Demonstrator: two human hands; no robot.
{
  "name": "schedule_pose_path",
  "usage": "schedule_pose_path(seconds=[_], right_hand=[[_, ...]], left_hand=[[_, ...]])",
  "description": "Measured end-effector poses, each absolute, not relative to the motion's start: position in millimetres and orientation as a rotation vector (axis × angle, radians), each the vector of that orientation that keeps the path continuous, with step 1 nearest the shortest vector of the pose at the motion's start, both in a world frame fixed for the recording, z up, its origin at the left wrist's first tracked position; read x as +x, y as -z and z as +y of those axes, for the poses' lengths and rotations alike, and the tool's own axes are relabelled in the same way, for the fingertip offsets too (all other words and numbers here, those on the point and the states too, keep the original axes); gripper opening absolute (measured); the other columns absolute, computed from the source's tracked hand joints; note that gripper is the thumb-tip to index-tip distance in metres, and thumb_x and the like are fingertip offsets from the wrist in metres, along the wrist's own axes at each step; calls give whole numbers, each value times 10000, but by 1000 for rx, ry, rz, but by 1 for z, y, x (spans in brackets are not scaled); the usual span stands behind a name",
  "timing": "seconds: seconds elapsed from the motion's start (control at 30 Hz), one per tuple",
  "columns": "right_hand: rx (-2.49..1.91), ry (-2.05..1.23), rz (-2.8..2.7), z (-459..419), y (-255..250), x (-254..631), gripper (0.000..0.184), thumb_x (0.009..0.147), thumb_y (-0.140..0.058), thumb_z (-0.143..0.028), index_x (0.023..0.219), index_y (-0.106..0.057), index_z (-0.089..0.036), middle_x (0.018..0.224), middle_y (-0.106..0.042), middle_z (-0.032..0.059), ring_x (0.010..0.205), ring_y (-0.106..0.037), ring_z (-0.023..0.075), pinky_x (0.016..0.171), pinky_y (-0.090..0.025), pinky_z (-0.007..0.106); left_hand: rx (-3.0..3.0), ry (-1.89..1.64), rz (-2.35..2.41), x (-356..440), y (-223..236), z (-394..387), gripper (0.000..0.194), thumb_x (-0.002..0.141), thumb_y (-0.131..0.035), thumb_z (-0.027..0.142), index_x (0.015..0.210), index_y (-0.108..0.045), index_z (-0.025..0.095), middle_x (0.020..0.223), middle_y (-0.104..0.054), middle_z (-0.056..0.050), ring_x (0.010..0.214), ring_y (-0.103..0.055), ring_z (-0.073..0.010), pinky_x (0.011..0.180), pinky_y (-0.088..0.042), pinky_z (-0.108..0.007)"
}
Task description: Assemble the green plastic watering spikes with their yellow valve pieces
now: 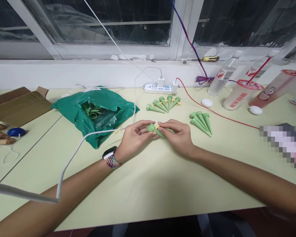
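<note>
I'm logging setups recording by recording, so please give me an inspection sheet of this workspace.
Surface: pale yellow-green tabletop, seam at left.
Job's things: green plastic cone-shaped spikes in two groups; torn green plastic bag with green pieces inside.
Clutter: brown cardboard box, clear plastic bottles, plastic cups with red straws.
Grip: left hand holds another spike; right hand pinches a small yellow plastic fitting against it.
Cables: white cable before the left forearm; red cable from the white power strip.
Surroundings: white-framed window, dark glass.
</note>
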State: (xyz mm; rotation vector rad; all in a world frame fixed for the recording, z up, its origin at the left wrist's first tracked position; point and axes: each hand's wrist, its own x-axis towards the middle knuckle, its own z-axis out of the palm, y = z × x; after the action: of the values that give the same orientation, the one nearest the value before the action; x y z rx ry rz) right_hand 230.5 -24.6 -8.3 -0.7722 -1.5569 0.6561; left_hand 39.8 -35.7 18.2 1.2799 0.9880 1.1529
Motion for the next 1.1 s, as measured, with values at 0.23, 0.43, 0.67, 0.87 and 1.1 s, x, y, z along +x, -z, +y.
schedule_pose_path(seconds=[0.23, 0.43, 0.67, 0.87, 1.1], right_hand=[[-732, -558, -1670, -25, 5, 234, 283, 955, -734, -243, 1219, -801, -319, 1026, -816, 36, 905, -763, 214, 850, -632, 405], [-813, -583, -1857, -19, 5, 238, 495, 1039, -565, -235, 1529, -560, -303, 1322, -756, 66, 1271, -692, 247, 1147, -524, 499], [-754, -287, -2482, -21, 9, 231, 511, 1060, -528, -295, 1558, -502, -181, 1637, -489, 141, 1608, -291, 360, 1295, -308, 636], [-687, -223, -2503, -22, 8, 232, 403, 1064, -496, -245, 1446, -583, -150, 1494, -614, 157, 1540, -382, 376, 1257, -368, 642], [-754, -160, -2296, -21, 13, 233, 397, 971, -519, -96, 1340, -631, -191, 1359, -621, 180, 1403, -483, 366, 1123, -497, 624]], left_hand=[[1442, -1213, 1011, 36, -22, -33, 498, 789, -891, 383, 1201, -729, 156, 903, -804, -65, 825, -795, -228, 816, -661, -340], [1576, -1454, 1047, 20, -14, -20, 369, 950, -686, 351, 1293, -711, 218, 732, -677, 8, 607, -664, -160, 631, -575, -288], [1279, -1627, 907, 16, -10, -7, 246, 912, -530, 281, 1127, -635, 223, 533, -537, 48, 434, -499, -151, 411, -451, -246], [1283, -1614, 937, 18, -12, -6, 207, 881, -534, 283, 1061, -616, 223, 523, -525, 58, 428, -492, -139, 405, -451, -230], [1233, -1606, 957, 17, -14, -3, 230, 828, -549, 281, 1037, -623, 222, 534, -504, 58, 422, -475, -140, 378, -426, -235]])
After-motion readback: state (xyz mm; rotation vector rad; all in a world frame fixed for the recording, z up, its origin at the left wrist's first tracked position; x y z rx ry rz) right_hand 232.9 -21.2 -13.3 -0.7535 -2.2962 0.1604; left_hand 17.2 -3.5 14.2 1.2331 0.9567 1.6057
